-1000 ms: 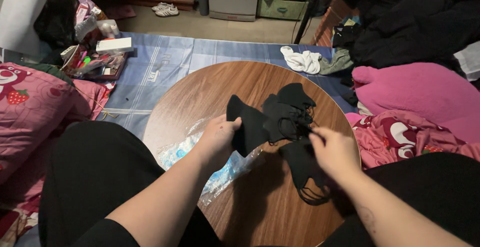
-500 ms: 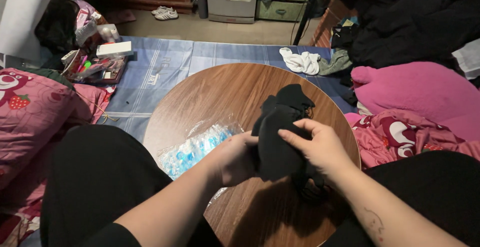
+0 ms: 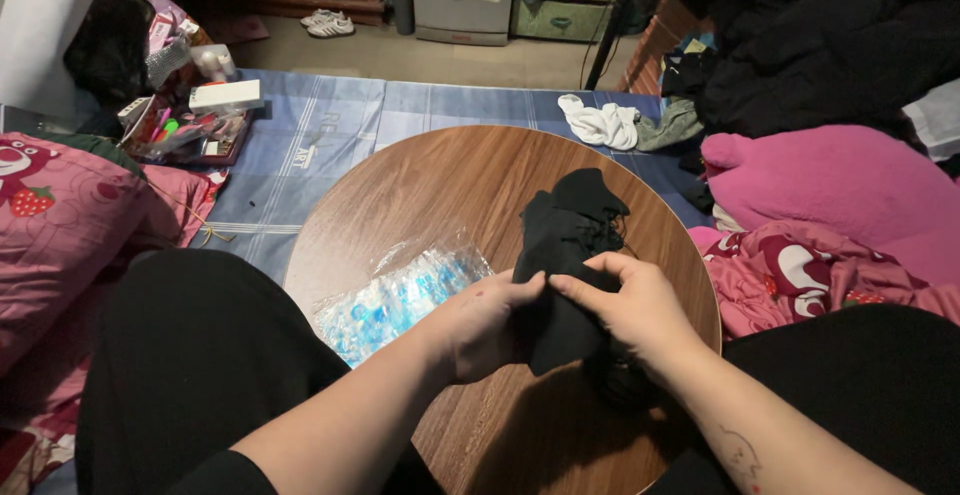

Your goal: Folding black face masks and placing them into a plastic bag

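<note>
A black cloth piece (image 3: 562, 245) with thin black straps lies bunched on a round wooden table (image 3: 440, 185). My left hand (image 3: 480, 323) pinches its near left edge. My right hand (image 3: 630, 307) grips the same cloth from the right, fingers curled over the fold. The two hands meet at the cloth's near end, thumbs almost touching. More black fabric and strap loops (image 3: 620, 385) lie under my right wrist, partly hidden.
A clear plastic bag with blue print (image 3: 395, 300) lies on the table left of my hands. Pink pillows (image 3: 60, 225) and a pink blanket (image 3: 830, 180) flank the table. White socks (image 3: 600, 123) and a cluttered tray (image 3: 190, 130) sit on the blue mat beyond.
The spread-out black cloth has been gathered into a narrow folded bundle. My hands came together at its near end, the left one moving right.
</note>
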